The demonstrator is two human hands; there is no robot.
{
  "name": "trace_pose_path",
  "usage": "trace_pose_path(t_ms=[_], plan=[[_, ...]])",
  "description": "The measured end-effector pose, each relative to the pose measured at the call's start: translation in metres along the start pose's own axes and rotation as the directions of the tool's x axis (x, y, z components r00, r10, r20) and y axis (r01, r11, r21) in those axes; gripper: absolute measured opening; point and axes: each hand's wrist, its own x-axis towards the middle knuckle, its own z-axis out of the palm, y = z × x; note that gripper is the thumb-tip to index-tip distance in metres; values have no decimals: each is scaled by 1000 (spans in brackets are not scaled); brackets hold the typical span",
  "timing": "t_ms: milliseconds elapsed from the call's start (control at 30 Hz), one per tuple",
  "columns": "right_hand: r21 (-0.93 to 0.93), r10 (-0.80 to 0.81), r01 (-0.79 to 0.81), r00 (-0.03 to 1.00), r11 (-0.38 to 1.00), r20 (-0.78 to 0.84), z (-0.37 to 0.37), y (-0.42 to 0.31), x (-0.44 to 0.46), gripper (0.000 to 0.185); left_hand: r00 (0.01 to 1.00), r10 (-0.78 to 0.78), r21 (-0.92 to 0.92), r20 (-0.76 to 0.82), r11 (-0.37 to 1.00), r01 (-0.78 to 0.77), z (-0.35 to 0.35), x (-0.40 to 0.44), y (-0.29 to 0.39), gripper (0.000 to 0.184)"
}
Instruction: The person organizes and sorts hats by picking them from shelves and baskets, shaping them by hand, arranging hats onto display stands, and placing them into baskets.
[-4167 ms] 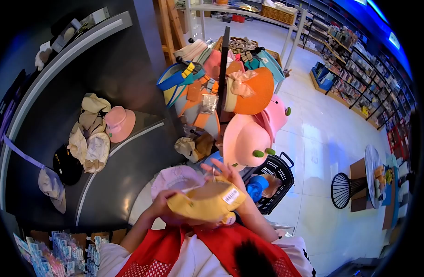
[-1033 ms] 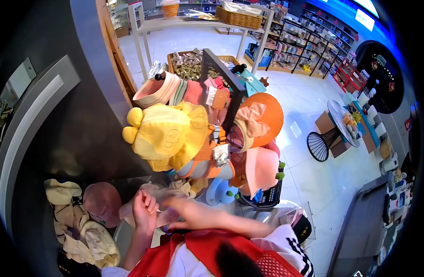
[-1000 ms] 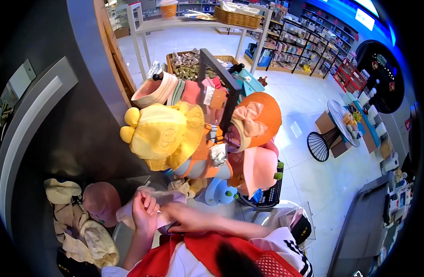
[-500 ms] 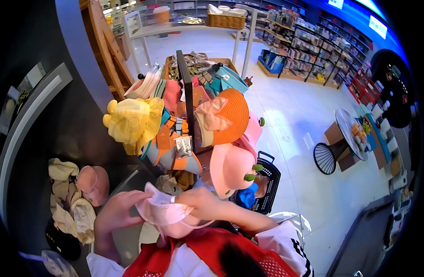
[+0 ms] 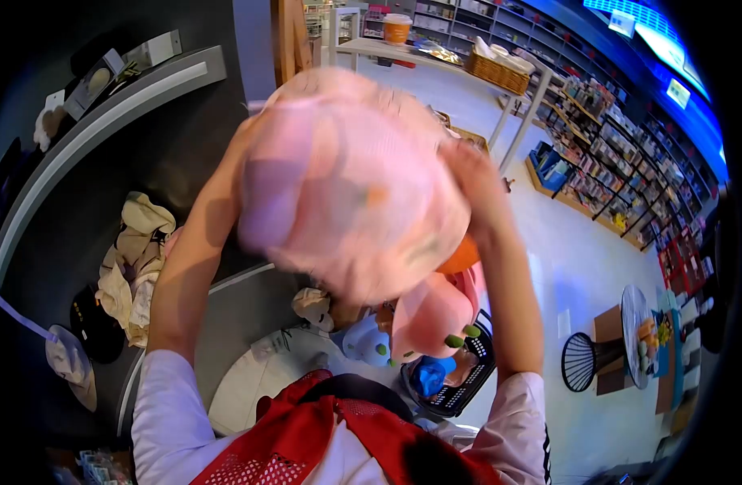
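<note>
A pale pink sun hat [image 5: 363, 186], smeared by motion, is raised in front of me at arm's length. It hides most of the hat display behind it. My right hand [image 5: 472, 174] grips its right edge, the fingers curled and blurred. On the opposite edge is my left hand [image 5: 248, 133], its fingers mostly hidden by the hat. Below hang a salmon-pink hat [image 5: 431, 315] with green knobs and a light blue hat [image 5: 364, 339]. An orange brim [image 5: 460, 255] peeks out by my right forearm.
Beige hats [image 5: 136, 271] and a black cap [image 5: 94, 323] lie at left by the dark curved shelf [image 5: 145, 89]. A black basket [image 5: 468, 384] with a blue item stands below right. Behind are a white table [image 5: 435, 61], bookshelves [image 5: 597, 137] and a round table [image 5: 633, 335].
Both hands have lifted the pink hat from near my chest up and outward, and my arms are now stretched. The view has shifted, so the room's background appears farther right.
</note>
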Motion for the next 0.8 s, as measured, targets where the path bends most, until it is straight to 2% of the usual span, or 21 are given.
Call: trace_pose_path(t_ms=[67, 133, 200, 267, 333, 367, 400, 433, 467, 500, 533, 567, 600, 633, 667, 733, 767, 800], plan=[[143, 7, -13, 999, 990, 38, 6, -22, 54, 16, 999, -50, -96, 6, 994, 50, -2, 52, 4, 35], [96, -66, 60, 996, 994, 59, 6, -21, 121, 17, 993, -112, -160, 37, 980, 117, -14, 109, 0, 35], [42, -118, 120, 992, 992, -49, 13, -17, 182, 18, 981, -179, -187, 72, 964, 190, -36, 165, -12, 35], [-33, -185, 182, 975, 983, -120, 22, -7, 227, 18, 979, -205, -194, 4, 960, 202, -59, 207, -29, 35], [-176, -229, 195, 953, 965, -199, 28, 25, 288, 17, 929, -111, -187, -352, 981, 46, -64, 216, -31, 28], [-426, -257, 151, 944, 892, -205, 38, 33, 296, 18, 937, 35, -138, -348, 986, -88, -77, 230, -44, 27], [-603, -200, 59, 965, 795, -170, 38, 57, 323, 22, 924, 179, -90, -338, 971, -221, -86, 240, -53, 27], [-695, -241, 138, 969, 706, -52, 30, 106, 366, 21, 918, 227, 35, -325, 973, -228, -70, 223, -47, 26], [-939, 57, 171, 979, 298, 197, 31, 111, 367, 19, 913, 269, 161, -307, 960, -229, -55, 206, -42, 24], [-808, 256, 575, 807, -130, 532, 25, 145, 386, 15, 950, 188, 241, -249, 962, -128, -67, 214, -55, 24], [-908, 398, 64, 884, 414, 244, 32, 119, 347, 18, 976, 91, 324, -200, 946, -21, -82, 225, -73, 24], [-955, 534, 236, 792, 178, 296, 28, 136, 359, 16, 996, -50, 594, -70, 800, 82, -93, 231, -85, 29], [-930, 813, 367, 539, 8, 219, 15, 174, 391, 13, 974, 226, 897, -18, 433, -84, -125, 254, -137, 31], [-978, 771, 113, 602, 175, 208, 22, 152, 365, 13, 988, 150, 961, 20, 270, -60, -124, 243, -138, 34], [-929, 733, -140, 659, 343, 171, 30, 128, 335, 12, 997, 67, 994, 44, 97, -50, -117, 229, -130, 37], [-918, 780, -163, 592, 362, 203, 26, 138, 345, 12, 970, -244, 1000, 15, -6, -17, -94, 217, -108, 42], [-912, 803, -176, 554, 371, 219, 25, 144, 347, 12, 871, -488, 998, -55, -37, 43, -83, 218, -99, 50], [-897, 801, -191, 548, 398, 239, 26, 144, 347, 13, 817, -576, 994, 3, -90, -67, -74, 217, -95, 49]])
